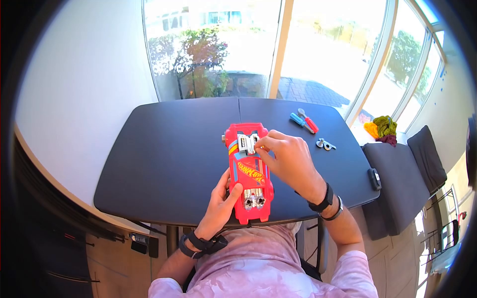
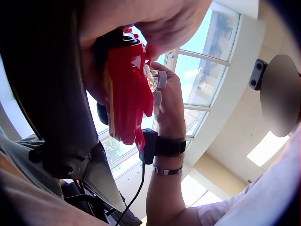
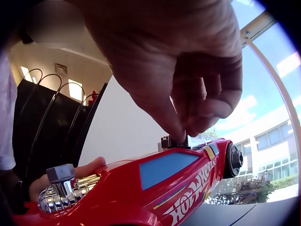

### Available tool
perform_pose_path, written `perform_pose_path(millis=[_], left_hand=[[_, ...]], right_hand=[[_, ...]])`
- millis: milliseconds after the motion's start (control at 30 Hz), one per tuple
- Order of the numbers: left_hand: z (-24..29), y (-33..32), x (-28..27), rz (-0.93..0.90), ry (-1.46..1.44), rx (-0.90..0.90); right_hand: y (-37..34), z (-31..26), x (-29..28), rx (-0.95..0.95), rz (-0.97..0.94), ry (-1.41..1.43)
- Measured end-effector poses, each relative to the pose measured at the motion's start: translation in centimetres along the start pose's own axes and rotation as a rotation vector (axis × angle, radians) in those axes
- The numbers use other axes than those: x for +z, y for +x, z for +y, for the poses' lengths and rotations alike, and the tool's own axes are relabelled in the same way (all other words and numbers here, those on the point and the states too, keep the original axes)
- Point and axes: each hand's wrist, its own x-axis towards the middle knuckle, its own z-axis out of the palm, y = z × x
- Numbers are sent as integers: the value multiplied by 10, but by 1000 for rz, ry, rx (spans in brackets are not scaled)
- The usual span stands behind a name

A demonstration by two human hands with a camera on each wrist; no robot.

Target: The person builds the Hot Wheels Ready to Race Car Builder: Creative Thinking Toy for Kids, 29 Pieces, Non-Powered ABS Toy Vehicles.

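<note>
A red toy car (image 1: 251,171) with yellow lettering is held over the near part of the dark table. The left hand (image 1: 219,206) grips its side near the lower end, thumb on top beside a chrome engine piece (image 1: 254,198). At the far end, the thumb and fingers of the right hand (image 1: 293,159) pinch at a silver part (image 1: 247,143) on the car's top. In the right wrist view the right hand (image 3: 174,70) has its fingertips on that part, and a grey bolt-like piece (image 3: 60,173) stands up from the chrome engine. What lies between the fingertips is mostly hidden.
On the table (image 1: 159,159), a blue-handled tool (image 1: 298,119) and a red-handled tool (image 1: 311,124) lie at the back right, with small grey parts (image 1: 325,144) nearer. A black case (image 1: 374,179) sits at the right edge. Coloured cloths (image 1: 384,128) lie on the grey seat beyond.
</note>
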Motion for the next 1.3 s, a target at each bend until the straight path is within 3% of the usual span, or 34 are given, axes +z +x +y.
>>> perform_pose_path(millis=[300,500,800,1100,1300], left_hand=[[3,-1,0,-15,16,-6],[0,0,-1,-8,24,13],[0,-1,-3,-17,27,-8],[1,-2,-5,-45,5,19],[-6,-3,-2,30,-23,13]], right_hand=[[1,-1,4,4,-37,-77],[4,0,-7,80,25,39],[-4,1,2,-56,-33,-15],[-6,-2,-2,-70,-59,-92],[-18,-1,0,-41,-59,12]])
